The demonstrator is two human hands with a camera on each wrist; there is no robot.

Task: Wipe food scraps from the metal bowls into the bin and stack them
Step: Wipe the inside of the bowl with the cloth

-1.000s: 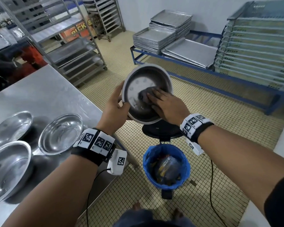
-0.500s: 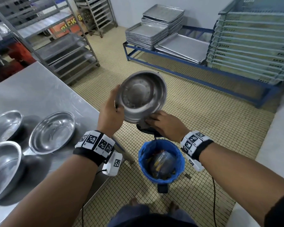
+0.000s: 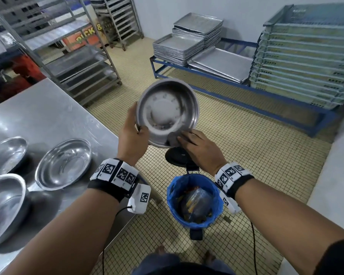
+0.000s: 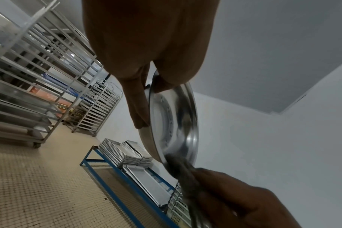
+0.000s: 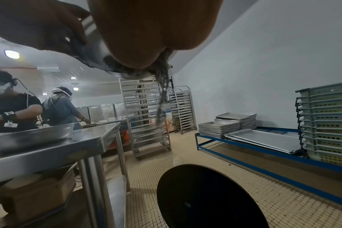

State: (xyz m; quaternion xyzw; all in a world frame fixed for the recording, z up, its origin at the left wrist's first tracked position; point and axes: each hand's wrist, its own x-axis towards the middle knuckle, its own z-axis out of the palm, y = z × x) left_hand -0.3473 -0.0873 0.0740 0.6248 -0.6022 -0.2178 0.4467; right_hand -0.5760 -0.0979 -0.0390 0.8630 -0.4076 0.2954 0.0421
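My left hand (image 3: pixel 132 133) grips the left rim of a round metal bowl (image 3: pixel 165 110), tilted toward me above the bin (image 3: pixel 193 199), thumb inside the rim. My right hand (image 3: pixel 199 147) presses a dark grey cloth (image 3: pixel 173 138) against the bowl's lower inside edge. In the left wrist view the bowl (image 4: pixel 176 123) stands almost on edge with the cloth (image 4: pixel 182 171) at its bottom. In the right wrist view the cloth (image 5: pixel 162 86) hangs down from under my palm. The bin has a blue liner and holds scraps and wrappers.
Three other metal bowls (image 3: pixel 64 163) (image 3: pixel 6 153) (image 3: pixel 2 207) lie on the steel table (image 3: pixel 48 116) at my left. The bin's black lid (image 5: pixel 209 199) stands open behind it. Tray racks (image 3: pixel 83 62), stacked trays (image 3: pixel 187 42) and crates (image 3: pixel 306 56) line the far side. Two people (image 5: pixel 14 104) work beyond the table.
My right hand with the cloth went from the middle of the bowl down past its lower rim, then back up onto the lower inside edge. The left hand kept its hold.
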